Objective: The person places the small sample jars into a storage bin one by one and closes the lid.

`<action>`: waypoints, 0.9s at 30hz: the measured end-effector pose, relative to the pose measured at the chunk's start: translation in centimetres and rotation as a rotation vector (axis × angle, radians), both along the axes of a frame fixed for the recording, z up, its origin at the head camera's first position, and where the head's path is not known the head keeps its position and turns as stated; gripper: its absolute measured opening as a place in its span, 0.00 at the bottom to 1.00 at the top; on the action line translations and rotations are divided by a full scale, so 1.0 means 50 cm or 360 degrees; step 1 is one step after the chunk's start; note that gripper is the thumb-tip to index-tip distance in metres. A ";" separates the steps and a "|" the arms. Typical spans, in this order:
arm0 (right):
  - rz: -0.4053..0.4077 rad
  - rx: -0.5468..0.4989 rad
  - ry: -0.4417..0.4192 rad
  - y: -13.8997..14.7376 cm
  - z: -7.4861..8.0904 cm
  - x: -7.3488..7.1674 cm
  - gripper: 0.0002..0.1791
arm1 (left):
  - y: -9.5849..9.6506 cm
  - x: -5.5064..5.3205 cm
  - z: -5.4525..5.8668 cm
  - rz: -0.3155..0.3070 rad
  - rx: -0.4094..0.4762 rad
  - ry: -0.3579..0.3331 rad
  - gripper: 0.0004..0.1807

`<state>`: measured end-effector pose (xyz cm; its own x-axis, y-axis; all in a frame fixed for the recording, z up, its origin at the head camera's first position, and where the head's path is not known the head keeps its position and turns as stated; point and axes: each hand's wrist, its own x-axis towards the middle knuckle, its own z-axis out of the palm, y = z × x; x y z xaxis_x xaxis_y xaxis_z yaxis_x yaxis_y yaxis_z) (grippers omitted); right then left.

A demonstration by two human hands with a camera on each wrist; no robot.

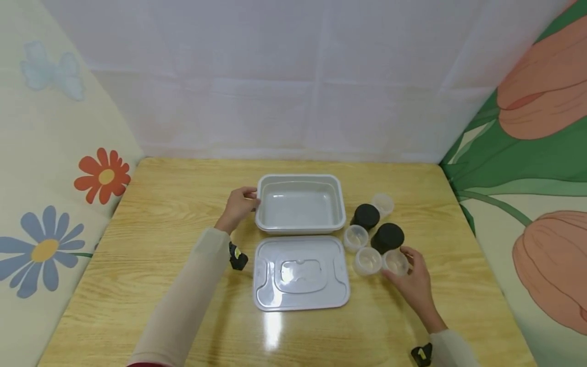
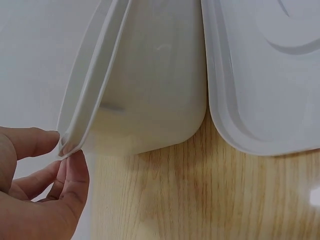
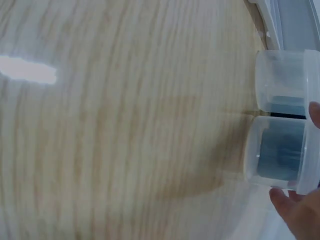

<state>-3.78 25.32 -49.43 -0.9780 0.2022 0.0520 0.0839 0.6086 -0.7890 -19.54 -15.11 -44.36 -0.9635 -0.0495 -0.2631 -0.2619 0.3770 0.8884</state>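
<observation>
We hold a clear plastic cup in our right hand and pinch the rim of a white rectangular container in our left hand.
Nearest us on the wood-grain table, our right thumb and fingers straddle the cup at a cluster's near right; it looks empty, so we judge it light and slightly slippery, best taken gently below its lip. Left of it lies the white lid, flat and probably stiff. Just beyond the cup stands a black round tub, its weight unclear to us. Behind the lid, the uncovered container looks empty, light and fairly rigid; its rim should give the surest hold.
</observation>
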 end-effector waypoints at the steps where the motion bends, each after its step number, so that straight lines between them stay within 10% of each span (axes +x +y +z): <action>1: -0.0013 -0.0001 -0.0006 -0.001 -0.001 0.000 0.38 | 0.000 0.000 0.000 -0.0006 -0.0002 0.0004 0.24; 27: 0.0208 -0.0009 -0.0082 0.025 -0.014 -0.028 0.40 | 0.001 0.006 0.003 0.0042 0.0183 -0.0108 0.25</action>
<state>-5.21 26.58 -50.14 -0.9973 0.0733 0.0000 0.0450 0.6123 -0.7893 -19.21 -15.04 -44.21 -0.9420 -0.0404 -0.3332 -0.3316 0.2659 0.9052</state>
